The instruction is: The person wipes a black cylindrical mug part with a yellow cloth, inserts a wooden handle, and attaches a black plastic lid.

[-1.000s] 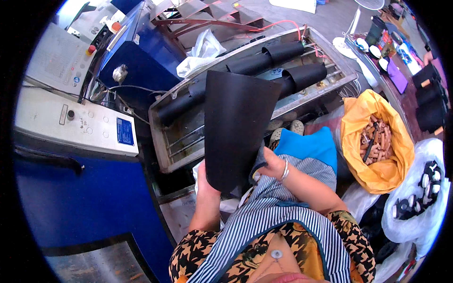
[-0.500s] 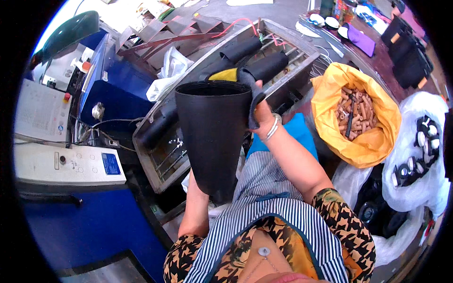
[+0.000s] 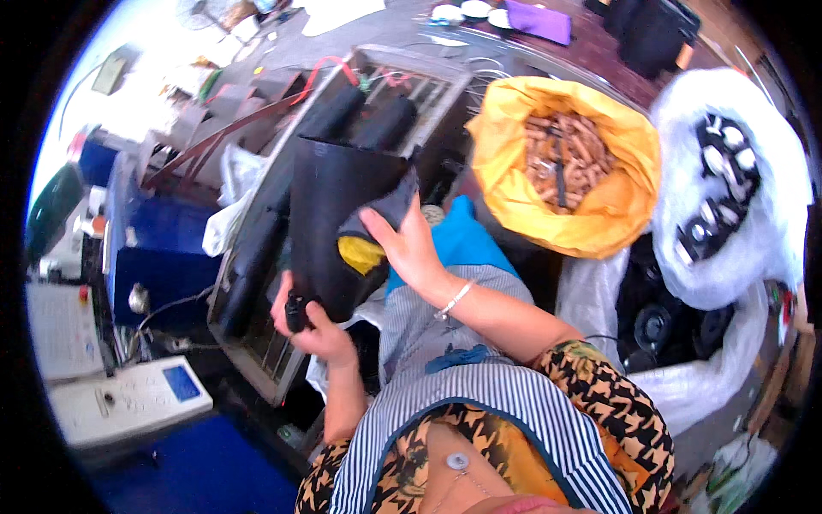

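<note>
A large black tapered tube (image 3: 321, 206) is held in front of me, its wide end tilted away. My left hand (image 3: 321, 330) is closed round its narrow end, where a small black neck sticks out between thumb and fingers. With my right hand (image 3: 411, 248) I grip a dark cloth (image 3: 394, 207), pressed against the tube's right side. A yellow patch (image 3: 361, 254) shows at the cloth's lower edge. Some fingertips of my right hand are hidden by the cloth.
Behind the tube stands a metal-framed rack (image 3: 445, 86) with several black tubes (image 3: 385, 122). On the right are a yellow sack (image 3: 505, 206) of brown cylindrical pieces and a white plastic bag (image 3: 685, 94) of black-and-white parts. At the left stands a blue machine (image 3: 171, 265).
The tube has tipped away from upright and moved left in view. My right hand with the cloth has gone from its rim to its side. The view has turned to the right.
</note>
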`<act>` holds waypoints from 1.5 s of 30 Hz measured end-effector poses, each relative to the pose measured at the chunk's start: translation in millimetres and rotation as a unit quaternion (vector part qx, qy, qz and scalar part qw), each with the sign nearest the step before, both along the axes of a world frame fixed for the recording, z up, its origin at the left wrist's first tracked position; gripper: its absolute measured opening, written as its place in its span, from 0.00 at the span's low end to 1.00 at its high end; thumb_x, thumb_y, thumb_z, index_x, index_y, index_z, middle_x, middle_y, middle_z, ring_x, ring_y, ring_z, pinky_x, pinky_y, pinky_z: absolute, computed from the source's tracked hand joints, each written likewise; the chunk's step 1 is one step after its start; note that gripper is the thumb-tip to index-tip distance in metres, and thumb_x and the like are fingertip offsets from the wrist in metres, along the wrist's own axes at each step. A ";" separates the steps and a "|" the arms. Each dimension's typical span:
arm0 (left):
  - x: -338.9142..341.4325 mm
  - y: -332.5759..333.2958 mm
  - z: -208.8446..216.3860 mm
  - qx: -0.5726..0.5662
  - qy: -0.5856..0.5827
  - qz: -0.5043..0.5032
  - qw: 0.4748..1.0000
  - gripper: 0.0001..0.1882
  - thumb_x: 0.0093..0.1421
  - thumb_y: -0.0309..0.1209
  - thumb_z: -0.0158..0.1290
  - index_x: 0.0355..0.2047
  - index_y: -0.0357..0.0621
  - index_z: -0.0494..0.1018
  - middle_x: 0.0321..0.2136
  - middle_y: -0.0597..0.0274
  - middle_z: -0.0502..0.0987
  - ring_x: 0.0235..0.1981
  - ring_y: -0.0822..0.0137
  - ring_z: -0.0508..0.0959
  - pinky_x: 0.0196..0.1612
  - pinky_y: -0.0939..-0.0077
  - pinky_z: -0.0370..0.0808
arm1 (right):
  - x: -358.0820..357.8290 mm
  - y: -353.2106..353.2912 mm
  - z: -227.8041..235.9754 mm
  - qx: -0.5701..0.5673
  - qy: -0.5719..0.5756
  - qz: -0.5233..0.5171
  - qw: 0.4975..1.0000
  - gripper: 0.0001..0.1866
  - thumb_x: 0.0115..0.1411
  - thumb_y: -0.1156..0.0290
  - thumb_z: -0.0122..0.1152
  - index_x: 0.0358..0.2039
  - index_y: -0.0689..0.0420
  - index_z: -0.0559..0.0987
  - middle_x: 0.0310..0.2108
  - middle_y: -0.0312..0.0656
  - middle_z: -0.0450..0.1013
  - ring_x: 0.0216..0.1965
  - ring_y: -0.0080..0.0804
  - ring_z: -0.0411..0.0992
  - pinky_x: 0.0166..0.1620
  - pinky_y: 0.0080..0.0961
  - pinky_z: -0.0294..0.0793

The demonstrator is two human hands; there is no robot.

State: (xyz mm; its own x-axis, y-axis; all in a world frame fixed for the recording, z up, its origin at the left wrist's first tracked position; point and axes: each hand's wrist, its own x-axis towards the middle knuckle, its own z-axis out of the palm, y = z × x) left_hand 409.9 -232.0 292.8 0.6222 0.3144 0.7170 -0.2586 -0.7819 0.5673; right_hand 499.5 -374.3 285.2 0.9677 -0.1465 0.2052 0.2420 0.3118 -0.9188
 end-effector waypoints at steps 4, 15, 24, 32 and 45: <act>2.9 -0.1 -12.8 -0.050 -0.009 -0.171 0.984 0.16 0.62 0.28 0.52 0.48 0.34 0.66 0.50 0.47 0.73 0.56 0.50 0.71 0.61 0.58 0.62 | 43.6 -72.0 -5.6 -0.037 0.004 -0.120 0.992 0.30 0.56 0.61 0.67 0.53 0.63 0.68 0.43 0.49 0.73 0.48 0.43 0.72 0.53 0.34 0.68; -5.5 30.5 -87.4 -0.410 0.259 -0.220 0.846 0.18 0.52 0.18 0.60 0.42 0.41 0.68 0.44 0.55 0.75 0.49 0.63 0.74 0.61 0.63 0.62 | 81.8 -342.4 -98.3 -0.689 0.310 -0.028 0.655 0.14 0.51 0.65 0.64 0.33 0.63 0.82 0.35 0.51 0.79 0.39 0.50 0.78 0.42 0.41 0.78; 6.2 26.5 -86.6 -0.444 0.263 -0.258 0.817 0.18 0.51 0.22 0.62 0.41 0.44 0.69 0.37 0.59 0.77 0.51 0.62 0.71 0.67 0.59 0.49 | 88.6 -386.4 -218.0 -0.667 0.315 -0.194 0.647 0.16 0.57 0.61 0.60 0.41 0.58 0.79 0.41 0.52 0.75 0.38 0.51 0.76 0.42 0.42 0.75; 1.1 21.6 -79.2 -0.443 0.264 -0.332 0.790 0.19 0.63 0.46 0.50 0.39 0.42 0.69 0.34 0.60 0.76 0.50 0.61 0.70 0.69 0.57 0.43 | 34.7 -276.0 -65.4 -0.571 0.010 -0.137 0.809 0.19 0.53 0.73 0.64 0.46 0.59 0.73 0.41 0.44 0.74 0.38 0.40 0.74 0.42 0.31 0.75; 7.4 -15.4 -66.8 -0.463 0.189 -0.248 0.830 0.30 0.73 0.46 0.30 0.20 0.41 0.66 0.19 0.56 0.71 0.31 0.62 0.70 0.47 0.67 0.66 | -39.7 -79.7 -15.6 -0.165 0.093 0.323 0.927 0.12 0.59 0.75 0.62 0.43 0.60 0.74 0.39 0.40 0.75 0.39 0.27 0.75 0.41 0.23 0.76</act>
State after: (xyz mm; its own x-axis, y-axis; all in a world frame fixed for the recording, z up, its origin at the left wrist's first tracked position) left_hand 417.3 -247.3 226.0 0.9649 0.2604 0.0352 -0.0850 0.1825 0.9795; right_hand 459.9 -454.0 269.5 0.8545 0.5176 -0.0441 -0.0700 0.0307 -0.9971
